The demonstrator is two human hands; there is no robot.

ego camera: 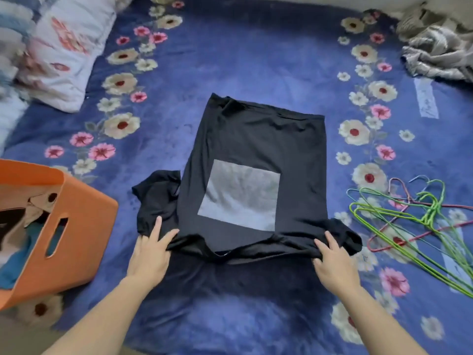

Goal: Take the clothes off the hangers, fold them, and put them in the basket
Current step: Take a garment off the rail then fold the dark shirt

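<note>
Hands pinching the black T-shirt (256, 139) at its near shoulders

Left hand (151, 249) and right hand (332, 254) each had a shallow grip on the shoulder edge, the T-shirt flat on the bed (256, 60); folding well likely meant tucking the sleeves inward first. Left of the T-shirt, the orange basket (84, 226) held teal, beige and dark clothes (15, 265).

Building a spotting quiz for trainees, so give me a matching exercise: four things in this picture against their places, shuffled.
Things
1. black T-shirt
2. orange basket
3. wire hangers
4. floral pillow

Places
A. far left corner
B. near left edge
C. right side, in a loose pile
D. middle, spread flat

Pairs: 1-D; 2-B; 3-C; 4-A
</note>
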